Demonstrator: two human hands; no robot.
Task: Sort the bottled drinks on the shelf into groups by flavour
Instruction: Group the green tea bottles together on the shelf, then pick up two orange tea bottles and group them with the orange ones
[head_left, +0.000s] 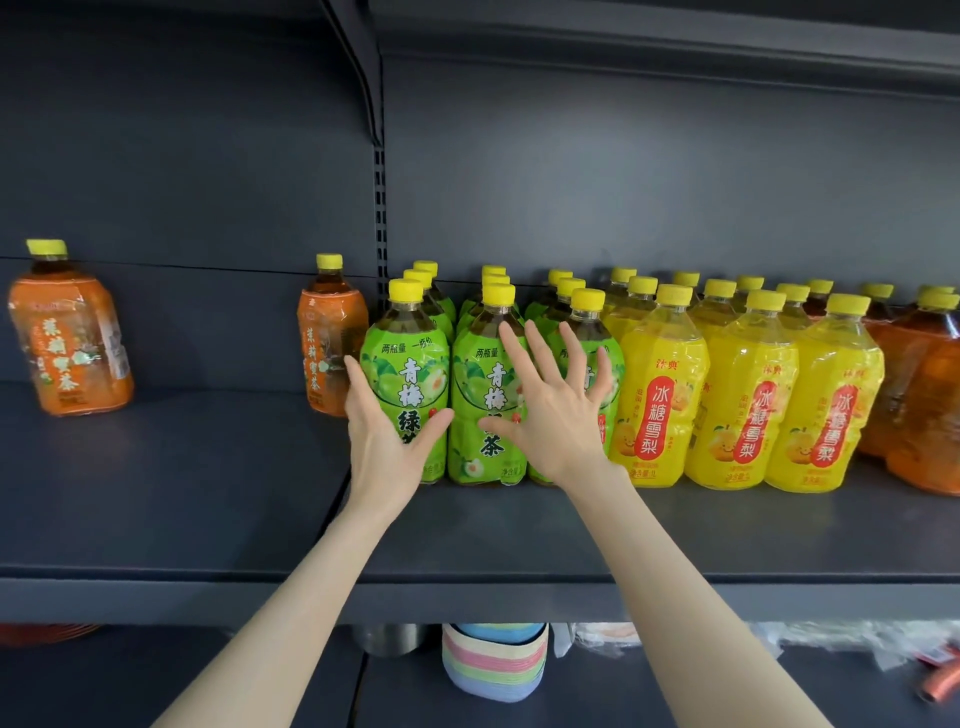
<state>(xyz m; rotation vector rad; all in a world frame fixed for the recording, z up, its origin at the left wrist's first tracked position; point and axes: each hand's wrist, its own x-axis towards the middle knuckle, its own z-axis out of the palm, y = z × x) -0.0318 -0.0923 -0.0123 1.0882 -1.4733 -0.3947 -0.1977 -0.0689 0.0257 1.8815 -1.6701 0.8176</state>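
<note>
Green plum-tea bottles (410, 364) stand in three rows at the middle of the dark shelf (208, 493). My left hand (387, 441) grips the front left green bottle low down, thumb across its label, fingers round its left side. My right hand (556, 410) lies with spread, straight fingers against the fronts of the second green bottle (480, 374) and the third green bottle (589, 317). Yellow pear-drink bottles (660, 395) fill the rows to the right. Orange jasmine-tea bottles stand apart: one far left (72, 343), one touching the green group (324, 353), several at the far right (930, 395).
A slotted upright post (381, 208) runs down the back wall behind the green bottles. Bare shelf lies between the two left orange bottles. On the shelf below sit a striped stack of bowls (493, 660), a metal pot (389, 639) and plastic-wrapped goods (779, 644).
</note>
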